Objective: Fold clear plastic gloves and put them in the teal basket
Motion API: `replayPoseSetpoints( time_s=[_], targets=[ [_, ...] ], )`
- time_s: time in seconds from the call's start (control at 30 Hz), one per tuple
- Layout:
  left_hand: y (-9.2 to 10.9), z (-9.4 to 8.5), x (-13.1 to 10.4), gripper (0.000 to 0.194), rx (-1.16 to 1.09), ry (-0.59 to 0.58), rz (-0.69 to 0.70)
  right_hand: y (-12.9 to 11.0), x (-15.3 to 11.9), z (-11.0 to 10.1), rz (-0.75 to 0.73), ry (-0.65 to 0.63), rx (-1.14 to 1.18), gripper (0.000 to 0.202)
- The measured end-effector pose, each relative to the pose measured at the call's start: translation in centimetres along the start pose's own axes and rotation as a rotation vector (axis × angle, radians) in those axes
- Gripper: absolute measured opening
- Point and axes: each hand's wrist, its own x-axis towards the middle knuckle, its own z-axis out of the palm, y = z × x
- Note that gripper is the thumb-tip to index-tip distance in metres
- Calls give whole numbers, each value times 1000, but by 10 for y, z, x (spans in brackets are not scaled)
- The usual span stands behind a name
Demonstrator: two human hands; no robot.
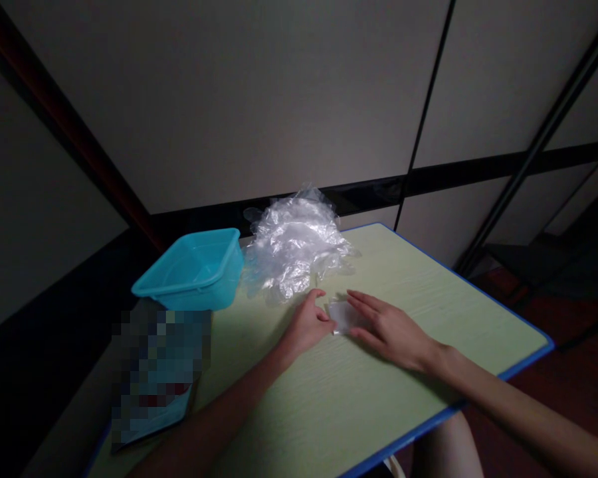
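Loosely flat, my right hand [389, 332] is covering the three-o'clock side of a small translucent plastic rectangle [339, 317] on the pale-green, blue-edged table [438, 299], seemingly holding it smooth. My left hand [303, 324], thumb and fingers parted, is touching its eight-o'clock edge, probably steadying it. Crinkled clear plastic gloves [296, 239] are lying heaped toward eleven o'clock and a turquoise rectangular plastic basin [219, 285] is sitting toward ten, apparently leaving working room.
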Motion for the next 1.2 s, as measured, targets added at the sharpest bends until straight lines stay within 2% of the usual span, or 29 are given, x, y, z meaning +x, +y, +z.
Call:
replayPoseSetpoints(
  time_s=[0.13, 0.2, 0.3, 0.37, 0.47, 0.6, 0.87, 0.97, 1.03, 1.13, 1.2],
  targets=[
    [2, -2, -7, 48, 78, 52, 95, -1, -7, 14, -69, -52, -139, 66],
    [6, -5, -15, 44, 190, 29, 243, 0, -8, 19, -82, -52, -170, 69],
    [12, -10, -28, 50, 485, -134, 534, 3, -9, 23, -108, -58, -190, 72],
    [13, -13, -34, 54, 659, -249, 606, 3, -10, 23, -113, -64, -192, 74],
    [9, -17, -36, 56, 820, -340, 585, 2, -11, 23, -103, -83, -199, 75],
    [2, -21, -34, 59, 913, -392, 583, 2, -11, 23, -101, -109, -213, 76],
    [-3, -21, -33, 62, 902, -372, 612, 5, -12, 24, -109, -89, -157, 74],
    [-7, -21, -31, 70, 837, -356, 585, 7, -13, 18, -87, -50, -108, 72],
    [-9, -21, -31, 79, 775, -330, 569, 8, -15, 12, -77, 2, -93, 58],
    [-11, -21, -31, 83, 685, -295, 560, 11, -18, 6, -146, 87, -150, 24],
    [-12, -20, -31, 81, 646, -284, 549, 12, -19, 4, -229, 98, -227, 19]
  ],
)
